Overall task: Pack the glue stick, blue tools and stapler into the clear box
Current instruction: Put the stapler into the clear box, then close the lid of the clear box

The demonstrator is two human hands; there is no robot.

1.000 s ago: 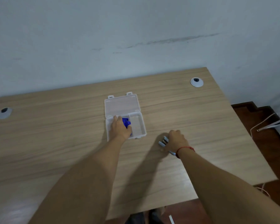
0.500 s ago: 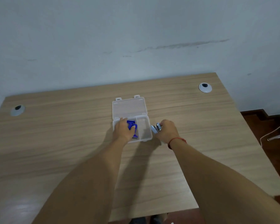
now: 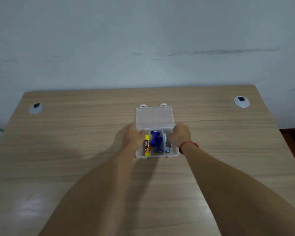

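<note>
Wooden desk (image 3: 75, 150) under me: the stapler (image 3: 166, 142) has gone from my right hand (image 3: 180, 136) into the clear box (image 3: 157, 155), right of the blue tools (image 3: 156, 140) and glue stick (image 3: 147, 145). Both that and my left hand (image 3: 134, 137) now cup the box sides, holding no item. I judge packing done; lid (image 3: 154, 117) open.

Two bare forearms are seen entering from the lower edge of the head view, one on each side. No sleeves are worn on either arm within the visible range; both are uncovered from the lower frame edge to the wrists. The left hand (image 3: 134, 137) is bare, and nothing is worn at its wrist. The right hand (image 3: 180, 135) is likewise bare. A thin red cord bracelet (image 3: 188, 144) is worn around the right wrist, seen as a single narrow band across the top of the wrist. Finger detail is too small to be resolved.
</note>
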